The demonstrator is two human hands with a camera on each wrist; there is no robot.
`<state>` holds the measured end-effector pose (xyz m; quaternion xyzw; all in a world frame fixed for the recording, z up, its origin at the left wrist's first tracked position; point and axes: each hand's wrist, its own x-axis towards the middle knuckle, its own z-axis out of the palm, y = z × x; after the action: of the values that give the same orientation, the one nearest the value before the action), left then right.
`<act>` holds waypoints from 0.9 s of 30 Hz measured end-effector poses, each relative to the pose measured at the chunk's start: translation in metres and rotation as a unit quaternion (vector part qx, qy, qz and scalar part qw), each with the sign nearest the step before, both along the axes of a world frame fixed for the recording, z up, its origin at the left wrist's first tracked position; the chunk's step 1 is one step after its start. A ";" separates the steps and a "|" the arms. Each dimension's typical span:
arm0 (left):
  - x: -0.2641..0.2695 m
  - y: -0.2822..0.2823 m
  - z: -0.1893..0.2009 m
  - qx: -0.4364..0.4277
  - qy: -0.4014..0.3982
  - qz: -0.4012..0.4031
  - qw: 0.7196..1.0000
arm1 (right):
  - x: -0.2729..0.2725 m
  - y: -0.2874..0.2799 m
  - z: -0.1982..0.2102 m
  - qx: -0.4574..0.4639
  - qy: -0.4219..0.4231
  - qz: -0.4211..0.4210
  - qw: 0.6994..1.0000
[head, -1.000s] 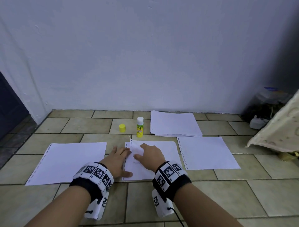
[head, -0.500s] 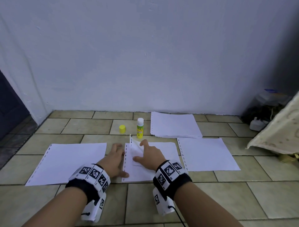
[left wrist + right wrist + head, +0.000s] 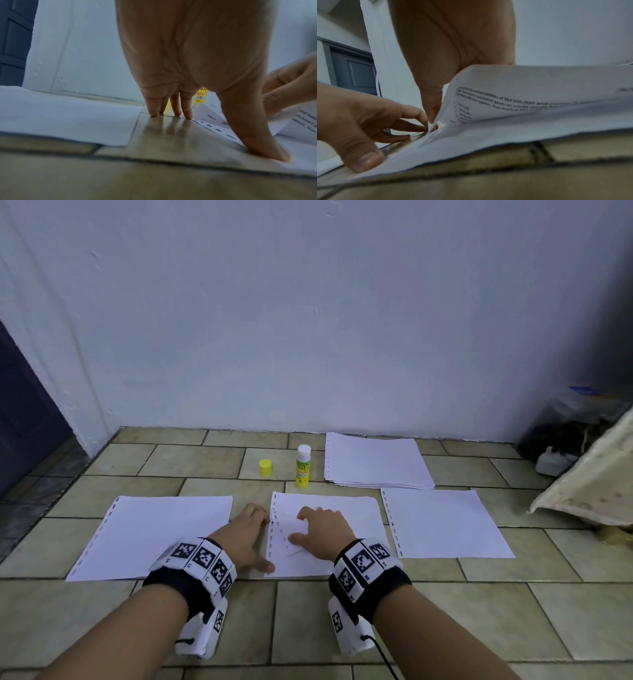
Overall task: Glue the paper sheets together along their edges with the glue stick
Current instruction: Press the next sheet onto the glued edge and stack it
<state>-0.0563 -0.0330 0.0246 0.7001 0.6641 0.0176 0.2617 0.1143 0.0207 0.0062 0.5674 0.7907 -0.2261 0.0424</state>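
The lifted flap (image 3: 297,530) at frame centre has been lowered, pinched by the right hand (image 3: 323,530); the left hand (image 3: 245,537), fingers straight, pins the middle sheet (image 3: 356,518), so pressing seems underway.

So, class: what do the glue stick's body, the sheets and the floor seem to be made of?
Glue stick: likely smooth plastic, glossy yellow printed label, white top.
Middle sheet: thin matte white paper, lifted flap curling, punched holes along its edge.
Floor: probably glazed ceramic tile, grout lines, fingers mirrored in the left wrist view.
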 end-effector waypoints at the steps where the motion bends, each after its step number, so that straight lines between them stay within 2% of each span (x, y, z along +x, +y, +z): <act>1: 0.000 0.000 0.000 0.000 0.000 0.000 1.000 | 0.000 0.000 0.000 -0.001 0.000 0.000 1.000; 17: 0.000 -0.001 0.000 0.000 -0.002 0.004 1.000 | 0.005 -0.007 0.014 -0.028 0.011 -0.005 1.000; 23: -0.001 -0.003 0.000 -0.006 -0.034 0.008 0.999 | 0.007 -0.010 0.021 -0.033 0.020 0.003 0.999; 27: -0.002 -0.004 0.000 -0.007 -0.004 -0.019 1.000 | 0.009 -0.015 0.031 -0.034 0.023 0.016 0.999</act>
<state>-0.0585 -0.0366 0.0243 0.7105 0.6498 0.0111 0.2698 0.1236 0.0059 0.0368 0.5474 0.7923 -0.2651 0.0474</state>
